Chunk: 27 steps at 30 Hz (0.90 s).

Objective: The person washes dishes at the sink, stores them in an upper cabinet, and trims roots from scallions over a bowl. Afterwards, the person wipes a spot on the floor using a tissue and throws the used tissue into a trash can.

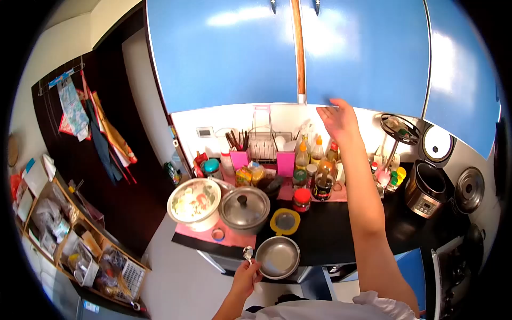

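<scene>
Pale fabric (320,310) of the person's clothing spreads along the bottom edge. Just beyond it, the left hand (246,279) grasps a spoon (248,253), scoop end upward, its fingers at the rim of a shallow metal bowl (278,257); whether they also grip that rim cannot be told. The bowl shows at the front edge of a black counter (325,229). Farther in, a yellow-rimmed item (285,222) lies near a red-lidded jar (302,200). To their left, a lidded pot (245,207) stands beside a white basin (194,201) at a pink mat (237,236). Bottles and a rice cooker (426,189) stand behind. Stretched farthest, the right hand (338,121) is released, fingers spread, near the lower edge of the blue cupboards (368,58); contact cannot be told.
</scene>
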Motion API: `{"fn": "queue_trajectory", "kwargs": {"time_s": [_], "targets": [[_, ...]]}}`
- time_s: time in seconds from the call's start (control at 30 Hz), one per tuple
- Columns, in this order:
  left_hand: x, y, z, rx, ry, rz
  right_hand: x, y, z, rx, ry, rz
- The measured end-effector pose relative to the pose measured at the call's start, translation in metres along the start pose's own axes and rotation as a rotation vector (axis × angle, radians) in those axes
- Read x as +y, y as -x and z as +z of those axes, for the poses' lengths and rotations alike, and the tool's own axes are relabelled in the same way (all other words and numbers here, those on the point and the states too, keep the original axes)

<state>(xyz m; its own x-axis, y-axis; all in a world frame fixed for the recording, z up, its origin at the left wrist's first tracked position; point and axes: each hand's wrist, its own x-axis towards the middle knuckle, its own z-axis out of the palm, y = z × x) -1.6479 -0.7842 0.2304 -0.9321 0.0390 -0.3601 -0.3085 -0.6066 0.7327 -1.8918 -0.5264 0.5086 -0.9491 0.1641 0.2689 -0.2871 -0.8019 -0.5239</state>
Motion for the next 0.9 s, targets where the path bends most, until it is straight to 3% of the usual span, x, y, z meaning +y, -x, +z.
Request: {"fn": "queue_trajectory", "kwargs": {"time_s": [0.17, 0.33, 0.37, 0.43, 0.57, 0.6, 0.67, 0.7, 0.77, 0.8, 0.9], "targets": [[0.037, -0.043, 0.022, -0.041, -0.042, -0.077, -0.012, 0.033, -0.011, -0.126, -0.1, 0.026], [0.067, -0.088, 0.029, -0.22, -0.123, -0.151, -0.03, 0.117, -0.046, -0.198, -0.079, -0.158], [0.073, -0.098, 0.034, -0.233, -0.14, -0.166, -0.037, 0.13, -0.045, -0.011, -0.019, -0.31], [0.09, -0.106, 0.045, -0.283, -0.175, -0.184, -0.057, 0.15, -0.062, -0.429, -0.224, -0.366], [0.108, -0.123, 0.064, -0.371, -0.233, -0.193, -0.081, 0.177, -0.062, -0.606, -0.388, -0.604], [0.114, -0.124, 0.074, -0.373, -0.273, -0.174, -0.082, 0.18, -0.061, -0.564, -0.319, -0.667], [0.125, -0.131, 0.088, -0.451, -0.347, -0.143, -0.061, 0.177, -0.058, -0.453, 0.038, -0.683], [0.129, -0.131, 0.098, -0.46, -0.352, -0.15, -0.045, 0.175, -0.054, -0.425, 0.521, -0.587], [0.14, -0.129, 0.117, -0.515, -0.301, -0.095, -0.016, 0.171, -0.034, -0.634, 1.387, -0.421], [0.144, -0.134, 0.121, -0.517, -0.332, -0.07, -0.004, 0.165, -0.027, -0.814, 1.661, -0.511], [0.165, -0.125, 0.143, -0.683, -0.33, 0.02, 0.0, 0.16, -0.021, -0.851, 1.9, -0.461]]}}
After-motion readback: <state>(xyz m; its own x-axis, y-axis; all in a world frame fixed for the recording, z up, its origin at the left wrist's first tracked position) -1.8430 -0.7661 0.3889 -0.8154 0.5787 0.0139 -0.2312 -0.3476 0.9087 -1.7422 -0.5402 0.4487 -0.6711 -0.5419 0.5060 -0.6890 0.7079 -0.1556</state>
